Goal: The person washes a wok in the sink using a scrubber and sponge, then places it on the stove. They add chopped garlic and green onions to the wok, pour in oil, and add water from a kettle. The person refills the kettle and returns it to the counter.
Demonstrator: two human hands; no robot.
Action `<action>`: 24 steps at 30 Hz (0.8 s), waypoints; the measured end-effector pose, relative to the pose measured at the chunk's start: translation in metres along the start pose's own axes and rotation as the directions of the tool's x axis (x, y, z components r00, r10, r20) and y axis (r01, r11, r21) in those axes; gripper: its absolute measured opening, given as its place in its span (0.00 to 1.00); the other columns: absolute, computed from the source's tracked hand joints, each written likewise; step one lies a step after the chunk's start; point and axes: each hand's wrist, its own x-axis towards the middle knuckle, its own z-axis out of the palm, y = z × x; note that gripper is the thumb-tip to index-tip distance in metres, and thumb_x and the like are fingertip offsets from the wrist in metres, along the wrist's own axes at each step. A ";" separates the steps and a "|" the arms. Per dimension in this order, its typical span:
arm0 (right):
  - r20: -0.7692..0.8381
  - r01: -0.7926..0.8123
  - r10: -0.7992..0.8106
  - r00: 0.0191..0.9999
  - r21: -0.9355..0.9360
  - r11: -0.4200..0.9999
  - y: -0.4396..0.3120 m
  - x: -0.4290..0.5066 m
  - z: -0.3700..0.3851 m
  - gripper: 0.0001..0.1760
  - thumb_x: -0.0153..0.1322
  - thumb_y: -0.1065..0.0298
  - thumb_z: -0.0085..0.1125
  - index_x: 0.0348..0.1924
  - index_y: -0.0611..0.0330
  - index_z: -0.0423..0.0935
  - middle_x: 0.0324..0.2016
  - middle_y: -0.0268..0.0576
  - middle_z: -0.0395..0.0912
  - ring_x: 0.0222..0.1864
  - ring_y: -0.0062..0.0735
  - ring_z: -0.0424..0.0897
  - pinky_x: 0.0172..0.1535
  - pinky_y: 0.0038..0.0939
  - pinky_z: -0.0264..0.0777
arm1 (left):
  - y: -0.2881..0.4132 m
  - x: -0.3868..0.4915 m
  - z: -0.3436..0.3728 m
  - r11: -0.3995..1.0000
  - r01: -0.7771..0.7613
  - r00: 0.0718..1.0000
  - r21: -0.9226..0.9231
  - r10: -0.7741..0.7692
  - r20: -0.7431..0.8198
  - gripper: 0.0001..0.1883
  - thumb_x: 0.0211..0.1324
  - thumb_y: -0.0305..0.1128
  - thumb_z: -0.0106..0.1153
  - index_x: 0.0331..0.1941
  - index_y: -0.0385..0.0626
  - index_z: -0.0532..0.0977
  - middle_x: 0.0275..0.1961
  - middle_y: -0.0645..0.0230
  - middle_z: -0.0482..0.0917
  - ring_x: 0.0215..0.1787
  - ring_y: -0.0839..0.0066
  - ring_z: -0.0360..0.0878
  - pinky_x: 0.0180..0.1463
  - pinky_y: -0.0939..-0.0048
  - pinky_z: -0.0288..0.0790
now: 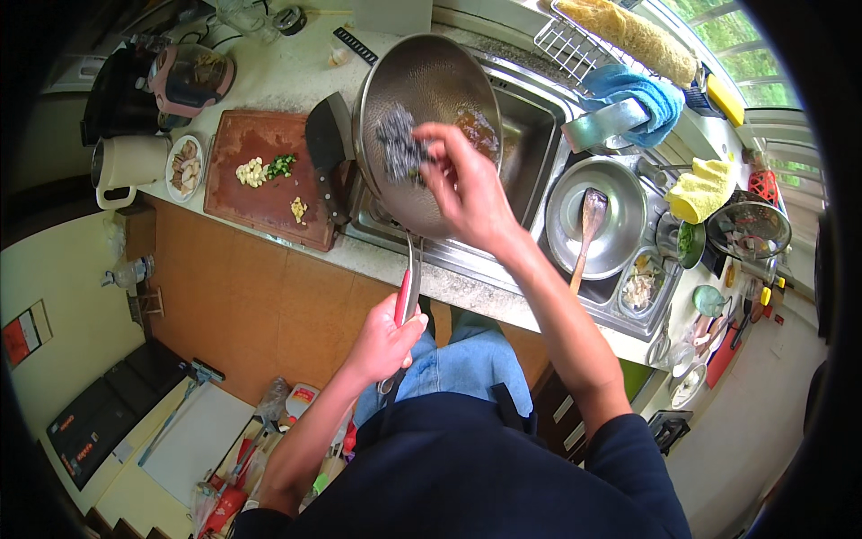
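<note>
My left hand (389, 339) is closed around the red-and-metal handle (408, 290) of a wok (431, 81). The wok is tilted over the sink (532, 135), and brownish liquid with bubbles shows at the right of its inside. My right hand (465, 182) holds a dark grey, blurred scouring pad (402, 145) in its fingertips, against or just above the inner wall of the wok. The exact contact cannot be told.
Left of the wok, a cleaver (330, 155) lies on a brown cutting board (252, 135) with chopped garlic and green pieces. Right of the sink stand a metal bowl (562, 222) with a wooden spatula (592, 215), a blue cloth (636, 94) and a yellow cloth (700, 191).
</note>
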 end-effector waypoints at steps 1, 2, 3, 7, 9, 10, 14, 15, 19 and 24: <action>0.030 -0.013 0.012 0.999 0.022 1.000 -0.003 -0.012 0.000 0.23 0.77 0.79 0.64 0.64 0.57 0.76 0.37 0.46 0.76 0.36 0.42 0.79 0.45 0.40 0.78 | 0.000 0.003 0.000 1.000 -0.010 1.000 -0.002 0.010 0.001 0.08 0.78 0.32 0.61 0.46 0.46 0.70 0.29 0.77 0.71 0.21 0.88 0.68 0.22 0.77 0.70; 0.051 0.005 -0.006 0.999 0.015 1.000 -0.005 -0.022 0.001 0.22 0.78 0.81 0.63 0.65 0.57 0.76 0.38 0.42 0.77 0.37 0.32 0.77 0.45 0.34 0.77 | 0.000 0.007 0.001 1.000 -0.019 1.000 -0.002 0.019 0.003 0.08 0.78 0.32 0.61 0.46 0.46 0.70 0.29 0.77 0.71 0.21 0.88 0.68 0.21 0.77 0.70; 0.074 -0.014 0.015 0.997 -0.010 1.000 -0.006 -0.027 0.001 0.21 0.80 0.82 0.61 0.65 0.58 0.76 0.39 0.37 0.77 0.38 0.23 0.75 0.45 0.28 0.75 | 0.000 0.011 0.002 1.000 -0.001 1.000 0.007 0.001 -0.005 0.08 0.78 0.32 0.61 0.46 0.46 0.70 0.29 0.77 0.71 0.21 0.88 0.67 0.21 0.77 0.69; 0.132 0.006 -0.008 0.991 0.013 1.000 -0.005 -0.021 0.008 0.18 0.77 0.78 0.65 0.59 0.59 0.74 0.43 0.56 0.80 0.43 0.59 0.83 0.48 0.50 0.78 | -0.002 0.023 0.006 0.998 -0.015 1.000 0.056 0.015 0.001 0.08 0.77 0.30 0.61 0.44 0.45 0.70 0.29 0.74 0.73 0.20 0.87 0.69 0.20 0.77 0.70; 0.072 0.099 -0.103 0.992 0.052 0.994 -0.007 -0.008 0.008 0.17 0.78 0.77 0.66 0.57 0.61 0.73 0.39 0.57 0.81 0.40 0.61 0.83 0.45 0.49 0.78 | -0.004 0.026 0.009 0.994 -0.005 1.000 0.111 0.008 -0.023 0.08 0.77 0.30 0.61 0.44 0.45 0.70 0.29 0.75 0.73 0.20 0.86 0.69 0.20 0.77 0.70; 0.052 0.111 -0.113 0.992 0.040 0.993 -0.009 0.000 0.007 0.17 0.78 0.77 0.66 0.57 0.61 0.72 0.38 0.57 0.81 0.39 0.61 0.83 0.43 0.49 0.78 | -0.006 0.026 0.010 0.992 -0.007 1.000 0.130 0.010 -0.026 0.08 0.77 0.30 0.62 0.44 0.46 0.70 0.29 0.75 0.73 0.19 0.86 0.69 0.20 0.77 0.70; -0.137 0.053 -0.041 0.990 0.086 0.995 -0.014 0.048 0.008 0.15 0.82 0.71 0.65 0.58 0.63 0.72 0.32 0.53 0.84 0.34 0.43 0.85 0.40 0.41 0.78 | -0.017 0.021 0.016 0.985 -0.021 0.998 0.172 0.029 -0.047 0.09 0.77 0.31 0.62 0.43 0.46 0.70 0.28 0.76 0.72 0.19 0.86 0.69 0.20 0.76 0.70; -0.162 0.031 -0.023 0.986 0.047 0.998 -0.011 0.064 0.006 0.17 0.82 0.68 0.65 0.60 0.63 0.73 0.34 0.50 0.86 0.35 0.31 0.84 0.41 0.34 0.79 | -0.021 0.019 0.018 0.984 -0.026 0.998 0.175 0.036 -0.056 0.09 0.76 0.31 0.62 0.43 0.47 0.70 0.28 0.76 0.72 0.19 0.86 0.69 0.21 0.76 0.70; -0.348 -0.183 0.266 0.899 0.253 0.950 0.022 0.134 -0.005 0.21 0.81 0.62 0.67 0.61 0.63 0.73 0.35 0.49 0.89 0.38 0.37 0.90 0.44 0.40 0.84 | -0.034 0.014 0.026 0.976 -0.086 0.992 0.199 0.103 -0.078 0.09 0.76 0.31 0.62 0.42 0.47 0.70 0.28 0.77 0.72 0.19 0.86 0.70 0.21 0.75 0.70; -0.400 -0.297 0.646 0.650 0.649 0.701 0.115 0.179 -0.042 0.22 0.83 0.71 0.65 0.62 0.73 0.67 0.39 0.49 0.82 0.26 0.31 0.85 0.25 0.27 0.80 | -0.047 0.012 0.028 0.971 -0.137 0.979 0.198 0.163 -0.119 0.08 0.76 0.31 0.61 0.42 0.47 0.71 0.28 0.78 0.71 0.18 0.86 0.69 0.20 0.74 0.69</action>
